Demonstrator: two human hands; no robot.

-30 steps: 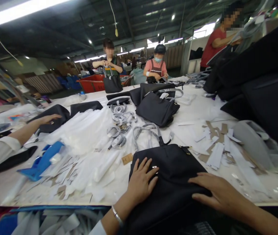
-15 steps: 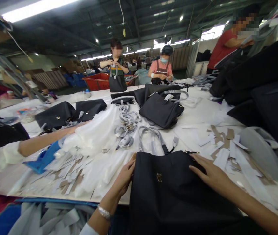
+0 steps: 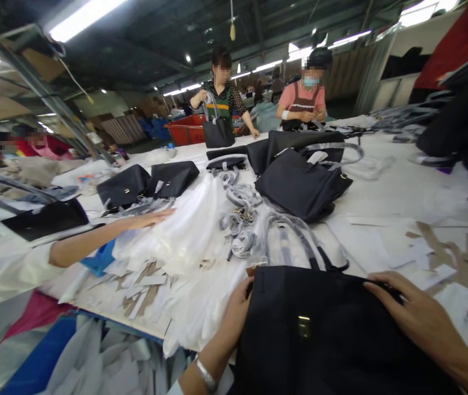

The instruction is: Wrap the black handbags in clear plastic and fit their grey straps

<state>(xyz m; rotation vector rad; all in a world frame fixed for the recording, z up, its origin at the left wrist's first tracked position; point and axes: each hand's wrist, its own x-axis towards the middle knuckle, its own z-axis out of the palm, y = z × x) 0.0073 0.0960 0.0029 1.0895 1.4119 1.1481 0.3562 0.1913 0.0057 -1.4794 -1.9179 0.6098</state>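
A black handbag (image 3: 299, 299) with a gold clasp on its front stands close to me at the table's near edge. My left hand (image 3: 236, 312) is closed on its upper left edge, and part of the fingers is hidden behind the bag. At the upper right corner my right hand (image 3: 417, 307) grips the top edge, thumb in front. Wrapped handles (image 3: 285, 233) rise behind the bag's top. Just beyond lie coiled grey straps (image 3: 242, 241) in plastic and another black handbag (image 3: 303, 184).
White plastic bags (image 3: 184, 225) are heaped left of centre, where a co-worker's arm (image 3: 106, 241) reaches in. Paper and card strips (image 3: 456, 258) lie at right. More black bags (image 3: 122, 186) stand at left. Across the table (image 3: 377, 192), two co-workers handle bags.
The view has swung left and closer to the handbag, which now sits further right and lower in view. Both hands stay on it. A co-worker across the table has lowered one hand to the tabletop.
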